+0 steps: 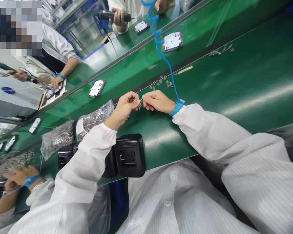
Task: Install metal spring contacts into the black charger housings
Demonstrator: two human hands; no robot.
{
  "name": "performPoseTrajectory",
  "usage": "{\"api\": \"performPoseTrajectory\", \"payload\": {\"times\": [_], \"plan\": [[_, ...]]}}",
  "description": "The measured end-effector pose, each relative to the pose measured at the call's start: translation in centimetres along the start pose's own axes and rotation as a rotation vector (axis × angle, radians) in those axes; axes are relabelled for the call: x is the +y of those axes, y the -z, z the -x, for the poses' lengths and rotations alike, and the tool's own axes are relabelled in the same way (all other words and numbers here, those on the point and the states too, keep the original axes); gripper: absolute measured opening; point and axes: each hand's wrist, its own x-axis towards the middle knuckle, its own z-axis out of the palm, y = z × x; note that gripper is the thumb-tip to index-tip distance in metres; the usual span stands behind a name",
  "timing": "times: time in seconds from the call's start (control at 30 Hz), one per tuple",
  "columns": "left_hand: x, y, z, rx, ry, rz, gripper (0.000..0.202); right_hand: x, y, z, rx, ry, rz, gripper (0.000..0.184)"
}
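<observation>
Over the green bench, my left hand (126, 107) is closed around a few small metal clip-like pieces (137, 103), which poke out between thumb and fingers. Close beside it, my right hand (156, 100) pinches at one of these small metal pieces between thumb and forefinger; most of it is hidden. A blue wrist strap (178, 107) with a coiled cord circles my right wrist. Just beyond my hands lies a loose group of the same small metal pieces (160, 81). Black plastic housings (132, 156) stand near the bench's front edge, below my left forearm.
Clear bags of metal parts (94, 118) lie left of my hands. A yellowish stick (185, 70) and more loose pieces (222, 49) are to the right. Devices with white boards (173, 41) sit on the green belt (127, 70). Co-workers' hands (24, 177) are at left and across.
</observation>
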Motion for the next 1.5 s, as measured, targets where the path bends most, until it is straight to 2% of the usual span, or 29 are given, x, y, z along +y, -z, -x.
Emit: {"api": "performPoseTrajectory", "payload": {"times": [0.07,0.13,0.2,0.27,0.37,0.43,0.6,0.77,0.93,1.1,1.2,1.33,1.4,1.5], "plan": [[0.1,-0.1,0.2,-0.031,0.016,0.031,0.027,0.1,0.2,-0.2,0.052,0.021,0.003,0.058],[0.3,-0.2,0.4,-0.067,0.058,0.092,0.029,0.0,0.1,-0.4,0.110,0.070,-0.086,0.060],[0.3,-0.2,0.5,-0.078,0.136,0.145,0.034,0.0,-0.2,-0.8,0.099,0.074,-0.161,0.064],[0.4,-0.3,0.4,-0.107,0.178,0.178,0.040,0.3,-0.3,-1.1,0.076,-0.007,-0.194,0.065],[0.8,-0.5,0.2,-0.125,0.144,0.122,0.047,0.8,-0.4,-1.4,0.102,-0.154,-0.232,0.060],[1.1,-0.6,0.0,-0.096,0.103,0.012,0.048,0.9,-0.6,-1.5,0.089,-0.212,-0.268,0.058],[1.2,-0.5,-0.7,0.079,0.007,-0.129,0.052,0.7,-1.2,-1.6,0.067,-0.291,-0.353,0.060],[0.3,0.0,-1.5,0.156,0.017,-0.207,0.056,0.7,-1.0,-1.8,0.036,-0.299,-0.253,0.063],[-0.1,0.3,-1.4,0.154,0.003,-0.254,0.052,0.4,-0.4,-1.7,0.016,-0.252,-0.207,0.058],[-0.5,0.2,-1.1,0.137,0.059,-0.088,0.048,0.9,0.0,-1.9,0.011,-0.207,-0.167,0.052],[-0.7,0.4,-1.0,0.104,0.110,-0.023,0.044,0.9,0.8,-2.1,0.024,-0.113,0.035,0.043],[-0.7,0.6,-0.7,0.050,0.150,-0.096,0.038,0.1,2.0,-1.7,0.004,0.236,0.725,0.018],[-0.7,0.5,-0.6,0.089,0.174,-0.095,0.038,0.0,2.2,-1.3,-0.068,0.366,0.985,0.022],[-0.8,0.0,-0.5,0.197,0.198,-0.041,0.034,0.3,1.5,-0.7,-0.137,0.461,1.099,0.023]]}}
